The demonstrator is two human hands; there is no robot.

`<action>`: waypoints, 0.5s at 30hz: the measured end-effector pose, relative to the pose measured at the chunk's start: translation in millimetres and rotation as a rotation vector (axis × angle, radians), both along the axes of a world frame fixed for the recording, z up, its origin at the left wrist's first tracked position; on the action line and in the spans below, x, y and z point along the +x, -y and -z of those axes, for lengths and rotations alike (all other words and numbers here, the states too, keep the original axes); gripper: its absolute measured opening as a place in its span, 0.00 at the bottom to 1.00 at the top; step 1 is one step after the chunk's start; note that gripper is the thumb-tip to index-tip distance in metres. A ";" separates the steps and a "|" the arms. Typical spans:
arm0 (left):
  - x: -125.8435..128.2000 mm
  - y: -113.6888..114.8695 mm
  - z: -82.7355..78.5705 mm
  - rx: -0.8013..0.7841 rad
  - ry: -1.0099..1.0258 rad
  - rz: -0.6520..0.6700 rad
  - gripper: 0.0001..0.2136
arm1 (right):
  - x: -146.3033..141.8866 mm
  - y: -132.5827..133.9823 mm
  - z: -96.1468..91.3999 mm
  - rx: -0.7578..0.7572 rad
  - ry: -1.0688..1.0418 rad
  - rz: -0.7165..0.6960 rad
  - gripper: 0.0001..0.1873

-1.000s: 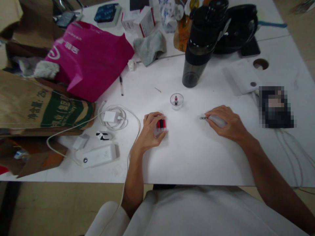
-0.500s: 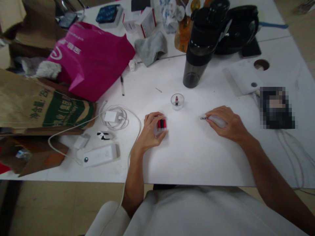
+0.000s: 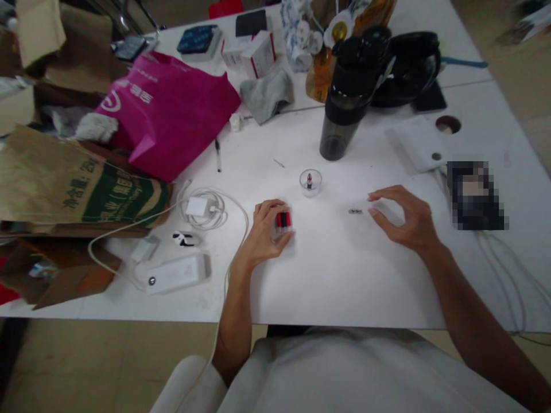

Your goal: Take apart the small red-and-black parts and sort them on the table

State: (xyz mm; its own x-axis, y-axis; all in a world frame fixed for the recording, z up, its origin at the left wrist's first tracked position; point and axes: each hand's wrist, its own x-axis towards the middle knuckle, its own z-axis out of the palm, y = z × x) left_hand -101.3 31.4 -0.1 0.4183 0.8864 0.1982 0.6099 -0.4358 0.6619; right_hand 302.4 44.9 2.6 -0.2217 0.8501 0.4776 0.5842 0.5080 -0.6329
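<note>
Near the middle of the white table, my left hand (image 3: 267, 232) is closed around a small clear case with red and black pieces (image 3: 283, 220), thumb and fingers on its sides. To the right, my right hand (image 3: 404, 217) is open, its thumb and forefinger apart with nothing between them. Just left of those fingertips, a small dark metallic piece (image 3: 355, 211) lies on the table, too small to name. Beyond and between the hands stands a round clear cup (image 3: 310, 183) with a small red and dark piece (image 3: 309, 180) inside.
Behind the cup stands a tall dark bottle (image 3: 340, 109). At left are a coiled white cable with a charger (image 3: 198, 206), a white power bank (image 3: 176, 274) and a magenta bag (image 3: 172, 109). A pen (image 3: 218, 156) and a thin pin-like piece (image 3: 279, 163) lie farther back.
My right hand has let go of the small metallic piece, which now lies on the table, and has drawn slightly right with its fingers apart. My left hand keeps its hold.
</note>
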 end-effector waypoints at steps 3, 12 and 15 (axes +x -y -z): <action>-0.9 0.5 1.3 0.012 0.016 -0.003 0.30 | -1.7 -5.8 -16.1 0.027 0.007 0.024 0.16; -2.5 7.6 -9.5 0.112 0.157 -0.124 0.20 | -48.6 -64.5 -80.4 0.039 0.053 -0.195 0.16; -1.7 6.1 -11.0 0.179 0.264 -0.224 0.11 | -71.0 -90.5 -91.6 0.048 0.074 -0.279 0.12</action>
